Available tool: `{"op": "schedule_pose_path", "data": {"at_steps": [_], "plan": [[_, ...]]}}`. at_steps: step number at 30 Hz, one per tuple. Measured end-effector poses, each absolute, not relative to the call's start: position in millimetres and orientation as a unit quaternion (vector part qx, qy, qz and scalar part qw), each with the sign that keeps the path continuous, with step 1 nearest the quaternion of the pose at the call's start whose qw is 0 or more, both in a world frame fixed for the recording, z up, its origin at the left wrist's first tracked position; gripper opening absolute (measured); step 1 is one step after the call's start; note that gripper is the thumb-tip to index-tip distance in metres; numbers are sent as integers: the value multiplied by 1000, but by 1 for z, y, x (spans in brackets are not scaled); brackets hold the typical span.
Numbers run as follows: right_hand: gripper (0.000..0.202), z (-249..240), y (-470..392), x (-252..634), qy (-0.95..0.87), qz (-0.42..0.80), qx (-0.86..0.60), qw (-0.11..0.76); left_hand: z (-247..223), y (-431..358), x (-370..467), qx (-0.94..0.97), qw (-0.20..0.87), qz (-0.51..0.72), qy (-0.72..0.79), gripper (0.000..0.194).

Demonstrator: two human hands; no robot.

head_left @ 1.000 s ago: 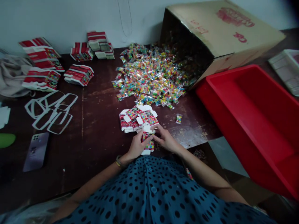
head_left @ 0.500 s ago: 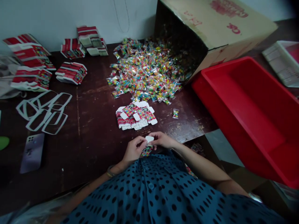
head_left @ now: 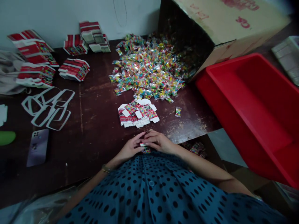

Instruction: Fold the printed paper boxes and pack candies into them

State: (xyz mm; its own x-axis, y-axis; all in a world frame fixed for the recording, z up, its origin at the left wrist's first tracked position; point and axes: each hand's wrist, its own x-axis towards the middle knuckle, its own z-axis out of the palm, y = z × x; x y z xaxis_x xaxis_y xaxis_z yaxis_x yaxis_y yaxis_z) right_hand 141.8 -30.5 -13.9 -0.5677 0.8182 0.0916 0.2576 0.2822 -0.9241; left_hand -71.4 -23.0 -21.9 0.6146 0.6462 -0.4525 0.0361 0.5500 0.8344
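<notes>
Close to my body, at the table's front edge, both hands hold a small printed candy box [head_left: 146,150]. My left hand [head_left: 130,148] grips its left side between thumb and fingers. My right hand [head_left: 160,143] closes over its top and right side, fingers bent across the upper end. Only a bit of white edge and the colourful front show; the rest is hidden by the fingers. Just beyond lies a stack of flat printed cartons [head_left: 133,119] with white flaps. To its right sits a single candy packet [head_left: 178,112].
A heap of candy packets [head_left: 149,71] spills from a tipped cardboard box [head_left: 224,25]. A red plastic bin [head_left: 261,115] stands at the right. On the left are bundled cartons [head_left: 74,70], white paper bands [head_left: 58,119], a phone [head_left: 38,147] and a green object [head_left: 7,137].
The white flap that stood up from the box is now down or covered by my fingers. My right-hand fingers have moved over the top. The whole view has shifted slightly.
</notes>
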Motion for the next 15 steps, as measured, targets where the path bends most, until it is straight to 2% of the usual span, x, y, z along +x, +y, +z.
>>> {"op": "schedule_pose_path", "data": {"at_steps": [2, 8, 11, 15], "plan": [[28, -14, -30, 146, -769, 460, -348, 278, -21, -23, -68, 444, 779, 190, 399, 81], [19, -21, -20, 147, -657, 538, -441, 290, -21, -18, -63, 457, 771, 155, 416, 84], [19, -12, -21, 147, -719, 506, -390, 273, -25, -18, -66, 436, 786, 165, 407, 81], [31, 2, -27, 147, -811, 444, -300, 235, -23, -17, -62, 457, 783, 180, 381, 73]]}}
